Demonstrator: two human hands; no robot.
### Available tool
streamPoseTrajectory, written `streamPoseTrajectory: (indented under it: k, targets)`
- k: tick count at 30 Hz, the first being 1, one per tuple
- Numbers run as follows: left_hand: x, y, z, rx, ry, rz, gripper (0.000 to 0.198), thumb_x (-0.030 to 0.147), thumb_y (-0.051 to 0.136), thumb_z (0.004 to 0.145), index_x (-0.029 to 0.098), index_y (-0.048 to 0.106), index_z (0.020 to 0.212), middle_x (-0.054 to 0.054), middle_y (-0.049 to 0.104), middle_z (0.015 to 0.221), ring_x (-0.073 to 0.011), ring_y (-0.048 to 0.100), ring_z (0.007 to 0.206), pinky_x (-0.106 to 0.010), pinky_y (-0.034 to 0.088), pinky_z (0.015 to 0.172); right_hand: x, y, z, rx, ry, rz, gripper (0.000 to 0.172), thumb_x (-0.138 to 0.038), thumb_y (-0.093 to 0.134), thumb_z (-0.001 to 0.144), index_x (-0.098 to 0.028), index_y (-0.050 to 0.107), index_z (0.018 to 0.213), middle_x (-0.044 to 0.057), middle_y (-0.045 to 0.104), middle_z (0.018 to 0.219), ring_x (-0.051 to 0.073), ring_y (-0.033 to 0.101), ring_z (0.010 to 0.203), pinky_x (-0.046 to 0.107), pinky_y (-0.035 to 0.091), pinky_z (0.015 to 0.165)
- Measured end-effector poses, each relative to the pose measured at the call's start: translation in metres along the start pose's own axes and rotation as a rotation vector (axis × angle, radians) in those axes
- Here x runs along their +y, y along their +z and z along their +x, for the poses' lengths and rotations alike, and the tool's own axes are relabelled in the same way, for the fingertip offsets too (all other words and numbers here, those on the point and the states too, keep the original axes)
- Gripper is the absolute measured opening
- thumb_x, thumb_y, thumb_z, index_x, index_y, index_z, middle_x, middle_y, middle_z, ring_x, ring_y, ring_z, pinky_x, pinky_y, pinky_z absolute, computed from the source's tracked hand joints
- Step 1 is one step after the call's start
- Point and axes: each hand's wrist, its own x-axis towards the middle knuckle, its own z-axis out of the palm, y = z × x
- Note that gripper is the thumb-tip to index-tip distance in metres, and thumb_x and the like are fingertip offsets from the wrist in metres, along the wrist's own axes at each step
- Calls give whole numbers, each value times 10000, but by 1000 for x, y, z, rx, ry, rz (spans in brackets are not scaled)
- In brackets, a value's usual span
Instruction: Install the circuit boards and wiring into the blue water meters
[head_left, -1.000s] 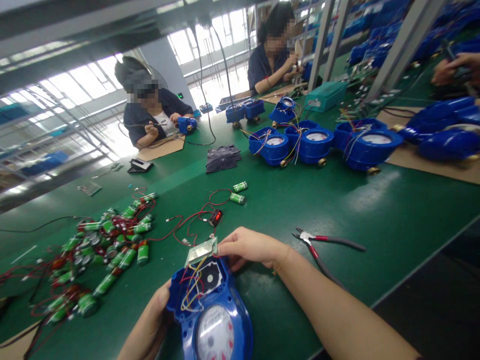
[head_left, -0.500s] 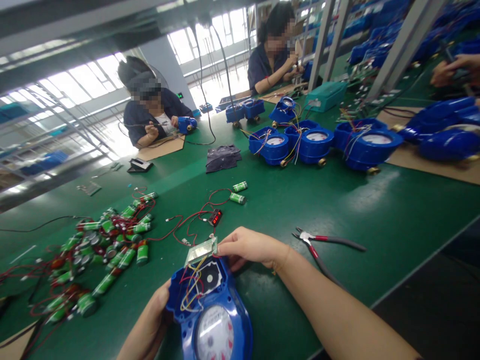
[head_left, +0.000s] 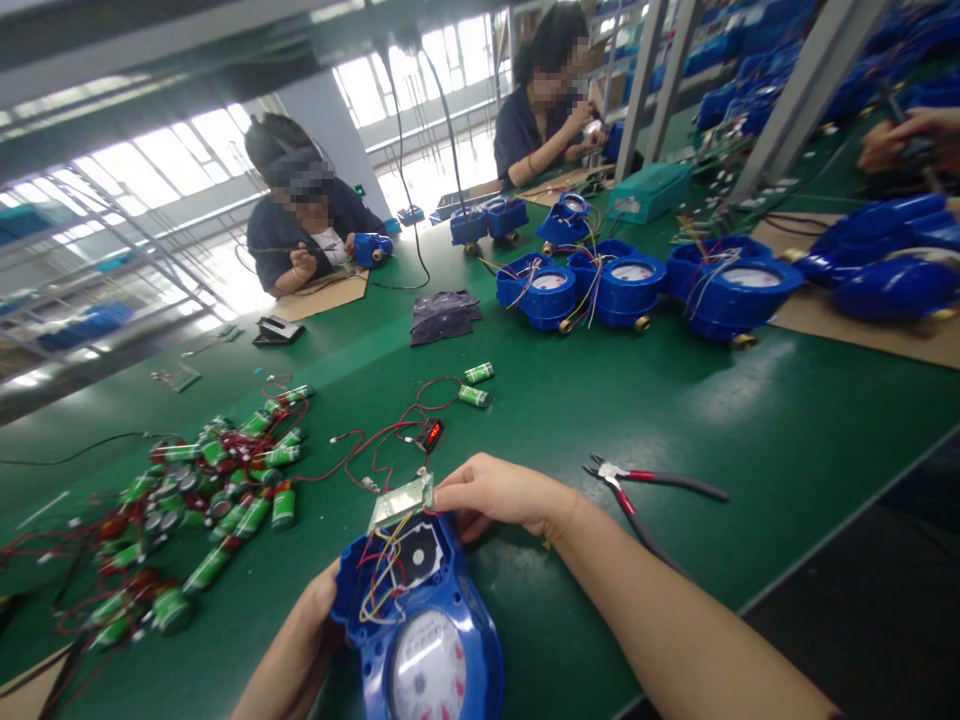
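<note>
A blue water meter with a white dial lies open on the green table in front of me. My left hand grips its left side. My right hand pinches the edge of a small circuit board, tilted up above the meter's open compartment. Red, yellow and blue wires run from the board into the housing. Just beyond the board sits a small red-digit voltmeter display on red leads.
A heap of green batteries with red wires lies at left. Red-handled cutters rest right of my wrist. Two loose batteries, a dark cloth and several blue meters sit farther back. Two people work across the table.
My hands, the meter and the board hold still. The digits on the small display change, and the people across the table shift slightly.
</note>
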Motion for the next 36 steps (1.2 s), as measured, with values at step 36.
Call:
streamPoseTrajectory:
  k: [36]
  targets:
    - [-2, 0, -1, -26, 31, -17, 385, 559, 791, 648, 216, 781, 823, -59, 805, 768, -303, 738, 709, -392, 597, 761, 0, -1, 1, -3, 18, -17, 257, -364, 720, 786, -111, 730, 834, 5, 663, 720, 68, 573, 551, 178, 530, 535]
